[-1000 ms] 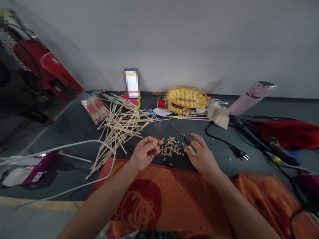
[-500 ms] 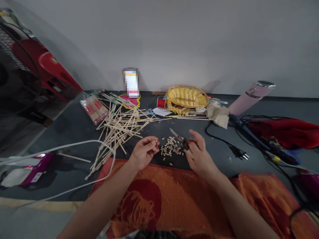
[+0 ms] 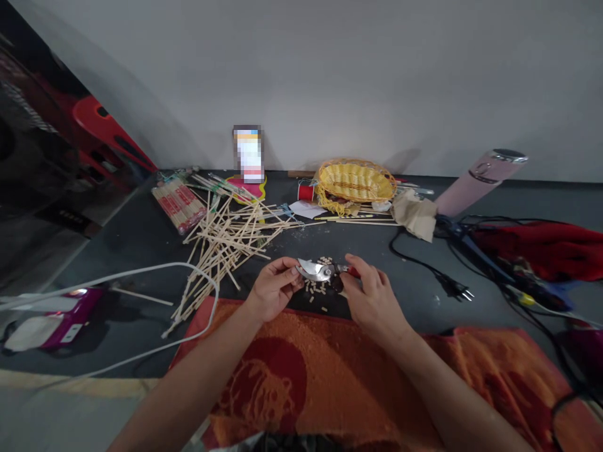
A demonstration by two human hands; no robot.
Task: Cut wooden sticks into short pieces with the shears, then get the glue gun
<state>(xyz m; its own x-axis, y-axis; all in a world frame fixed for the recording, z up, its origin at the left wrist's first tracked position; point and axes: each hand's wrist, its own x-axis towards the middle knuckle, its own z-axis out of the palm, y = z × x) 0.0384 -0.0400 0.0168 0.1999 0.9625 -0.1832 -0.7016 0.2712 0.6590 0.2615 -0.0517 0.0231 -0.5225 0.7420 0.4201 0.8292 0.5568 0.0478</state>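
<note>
- the right hand (image 3: 372, 295) is closed around the red handles of a pair of pruning shears (image 3: 323, 272); their metal blades point left, towards the other hand.
- the left hand (image 3: 273, 290) is curled narrow, thumb and fingertips pinched at the tip of the blades; it seems to hold a small bit of stick there, but the piece itself is too small to make out.
- just under the shears lies a little heap of short cut stick pieces (image 3: 319, 289) on the dark floor (image 3: 141, 238), near the edge of the orange towel (image 3: 330, 376) that the forearms cross.
- to the left, a loose pile of long bamboo sticks (image 3: 226, 242) lies well within reach, and a wrapped bundle of sticks (image 3: 178, 206) lies beyond it.
- further back stand a yellow basket (image 3: 355, 181) and a red thread spool (image 3: 306, 192); a black power plug (image 3: 452, 289) lies to the right, a white cable (image 3: 141, 273) to the left.
- judged from this, the step in hand is snipping a stick into short pieces, the blades meeting the held bit.
- the next move calls for keeping the left fingertips clear of the blades while the right hand squeezes.
</note>
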